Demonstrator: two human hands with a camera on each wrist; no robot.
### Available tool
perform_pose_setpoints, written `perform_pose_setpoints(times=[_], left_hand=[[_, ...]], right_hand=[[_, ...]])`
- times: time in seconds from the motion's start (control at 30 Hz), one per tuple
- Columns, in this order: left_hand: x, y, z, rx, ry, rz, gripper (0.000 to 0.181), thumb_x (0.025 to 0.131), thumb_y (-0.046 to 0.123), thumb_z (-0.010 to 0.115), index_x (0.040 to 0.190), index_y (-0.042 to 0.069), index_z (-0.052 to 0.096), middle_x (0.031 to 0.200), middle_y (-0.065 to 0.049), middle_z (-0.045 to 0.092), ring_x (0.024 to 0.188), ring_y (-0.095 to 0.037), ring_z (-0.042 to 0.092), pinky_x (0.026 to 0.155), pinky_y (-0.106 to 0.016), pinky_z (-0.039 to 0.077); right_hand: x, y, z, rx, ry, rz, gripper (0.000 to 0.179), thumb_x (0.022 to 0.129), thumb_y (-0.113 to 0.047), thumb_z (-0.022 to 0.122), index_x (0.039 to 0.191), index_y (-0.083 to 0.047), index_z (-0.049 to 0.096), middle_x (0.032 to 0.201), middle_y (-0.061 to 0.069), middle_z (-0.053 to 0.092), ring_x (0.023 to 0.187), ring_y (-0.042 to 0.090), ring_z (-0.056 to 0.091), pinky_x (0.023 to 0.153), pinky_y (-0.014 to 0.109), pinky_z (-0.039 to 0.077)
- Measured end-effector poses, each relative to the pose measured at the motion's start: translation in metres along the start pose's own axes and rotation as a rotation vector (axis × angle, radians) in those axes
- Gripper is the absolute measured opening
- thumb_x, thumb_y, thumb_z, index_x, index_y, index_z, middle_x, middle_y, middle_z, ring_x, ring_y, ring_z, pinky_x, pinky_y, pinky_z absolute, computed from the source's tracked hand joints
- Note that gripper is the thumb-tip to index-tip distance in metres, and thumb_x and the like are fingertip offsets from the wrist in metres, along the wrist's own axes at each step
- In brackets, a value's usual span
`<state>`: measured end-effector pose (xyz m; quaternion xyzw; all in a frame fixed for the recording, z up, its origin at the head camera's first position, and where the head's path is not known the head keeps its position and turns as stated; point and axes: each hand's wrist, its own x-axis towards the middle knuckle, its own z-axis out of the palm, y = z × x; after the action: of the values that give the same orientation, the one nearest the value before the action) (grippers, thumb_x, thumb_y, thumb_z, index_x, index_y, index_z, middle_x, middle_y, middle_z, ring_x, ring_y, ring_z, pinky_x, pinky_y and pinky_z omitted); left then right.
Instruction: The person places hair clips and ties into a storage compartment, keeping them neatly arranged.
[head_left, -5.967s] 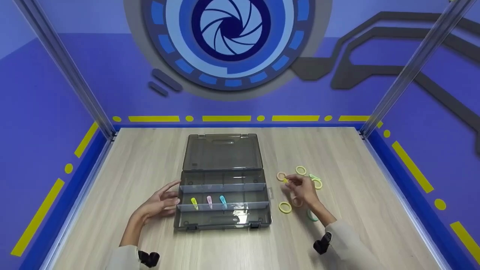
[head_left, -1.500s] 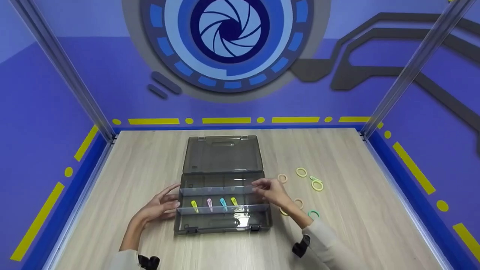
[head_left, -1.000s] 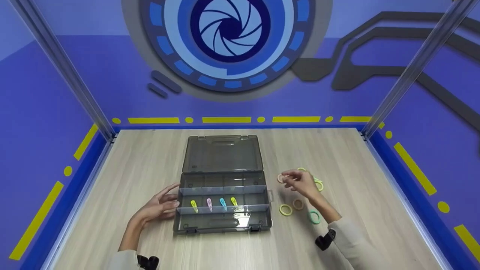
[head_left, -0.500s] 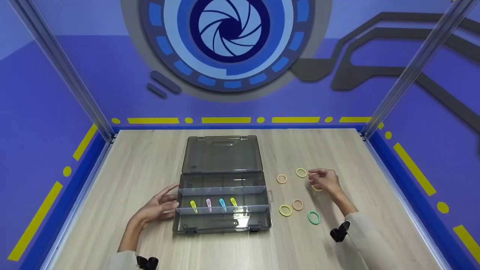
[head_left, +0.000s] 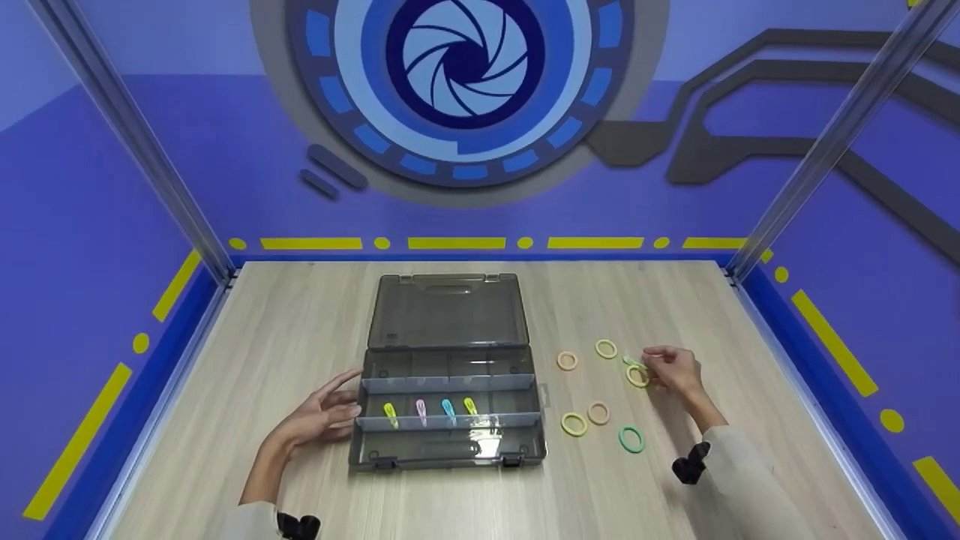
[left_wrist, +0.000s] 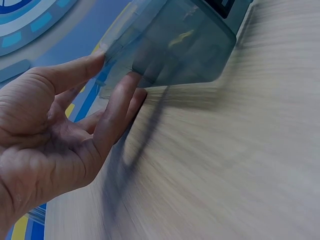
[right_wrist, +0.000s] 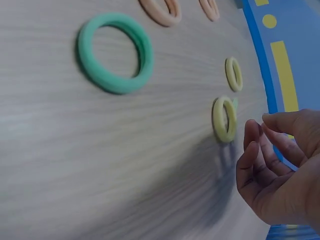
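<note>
A smoky transparent organizer box [head_left: 448, 444] lies with its lid [head_left: 450, 311] swung back. In its middle row lie a yellow hair clip [head_left: 390, 414], a pink one [head_left: 421, 411], a blue one [head_left: 448, 409] and another yellow one [head_left: 471, 406]. My left hand [head_left: 319, 412] touches the box's left wall with its fingertips, fingers fairly straight. At the right, a light green hair clip [head_left: 632, 362] lies against a yellow ring [head_left: 637, 376]. My right hand [head_left: 675, 371] reaches in from the right, loosely bent fingers right beside that clip; in the right wrist view nothing shows between thumb and fingers.
Around the clip lie ring-shaped hair ties: a far yellow one [head_left: 606, 349], a peach one [head_left: 567, 361], another peach one [head_left: 598, 412], a near yellow one [head_left: 574, 424] and a green one [head_left: 631, 439]. Blue walls [head_left: 450, 217] border the wooden table [head_left: 300, 315].
A second yellow clip has come to lie in the middle row, right of the blue one. My right hand has moved from the box to the green clip. The left hand stays put.
</note>
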<state>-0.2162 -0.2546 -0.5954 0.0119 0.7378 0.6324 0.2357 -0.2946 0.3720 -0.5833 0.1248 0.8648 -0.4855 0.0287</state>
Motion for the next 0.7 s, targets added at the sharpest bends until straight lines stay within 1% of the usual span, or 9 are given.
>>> perform_pose_setpoints(times=[0.13, 0.2, 0.3, 0.4, 0.57, 0.7], left_hand=[[0.001, 0.0, 0.0, -0.002, -0.004, 0.005, 0.079, 0.1, 0.02, 0.067, 0.165, 0.019, 0.02, 0.159, -0.034, 0.029, 0.138, -0.043, 0.048, 0.103, -0.05, 0.053], [0.001, 0.0, 0.0, -0.005, -0.008, 0.007, 0.079, 0.101, 0.02, 0.067, 0.165, 0.018, 0.02, 0.159, -0.034, 0.029, 0.138, -0.041, 0.048, 0.103, -0.048, 0.053], [0.002, 0.001, 0.0, -0.011, -0.012, 0.004, 0.079, 0.1, 0.019, 0.066, 0.165, 0.018, 0.02, 0.159, -0.034, 0.029, 0.138, -0.041, 0.047, 0.102, -0.047, 0.053], [0.002, 0.001, 0.0, -0.007, -0.014, 0.001, 0.079, 0.1, 0.019, 0.067, 0.165, 0.018, 0.02, 0.16, -0.035, 0.028, 0.14, -0.043, 0.045, 0.102, -0.047, 0.053], [0.001, 0.0, 0.0, -0.001, -0.015, -0.004, 0.079, 0.101, 0.021, 0.067, 0.165, 0.019, 0.02, 0.161, -0.035, 0.025, 0.139, -0.043, 0.047, 0.104, -0.05, 0.052], [0.0, 0.0, -0.002, -0.003, -0.02, 0.007, 0.079, 0.101, 0.021, 0.066, 0.165, 0.019, 0.02, 0.16, -0.034, 0.028, 0.138, -0.039, 0.049, 0.103, -0.047, 0.053]], right_hand=[[0.004, 0.009, -0.003, -0.038, 0.016, 0.003, 0.032, 0.099, -0.013, 0.064, 0.122, 0.009, 0.067, 0.087, 0.009, 0.072, 0.064, 0.01, 0.062, 0.051, 0.022, 0.047], [0.006, 0.013, -0.003, -0.056, 0.03, -0.007, 0.03, 0.098, -0.012, 0.065, 0.12, 0.009, 0.068, 0.087, 0.011, 0.073, 0.064, 0.01, 0.061, 0.05, 0.021, 0.046], [0.006, 0.019, -0.002, -0.098, 0.041, -0.049, 0.028, 0.097, -0.008, 0.066, 0.118, 0.01, 0.069, 0.092, 0.018, 0.074, 0.067, 0.01, 0.063, 0.051, 0.02, 0.046], [0.004, 0.023, -0.001, -0.15, 0.044, -0.106, 0.024, 0.095, -0.004, 0.067, 0.115, 0.009, 0.071, 0.096, 0.022, 0.074, 0.07, 0.011, 0.064, 0.054, 0.018, 0.046], [0.001, 0.025, 0.001, -0.231, 0.035, -0.175, 0.021, 0.092, -0.001, 0.069, 0.111, 0.007, 0.073, 0.099, 0.023, 0.074, 0.078, 0.016, 0.067, 0.058, 0.017, 0.046], [0.003, 0.023, 0.004, -0.287, 0.041, -0.213, 0.02, 0.091, -0.001, 0.069, 0.11, 0.006, 0.073, 0.099, 0.021, 0.074, 0.086, 0.023, 0.069, 0.062, 0.018, 0.047]])
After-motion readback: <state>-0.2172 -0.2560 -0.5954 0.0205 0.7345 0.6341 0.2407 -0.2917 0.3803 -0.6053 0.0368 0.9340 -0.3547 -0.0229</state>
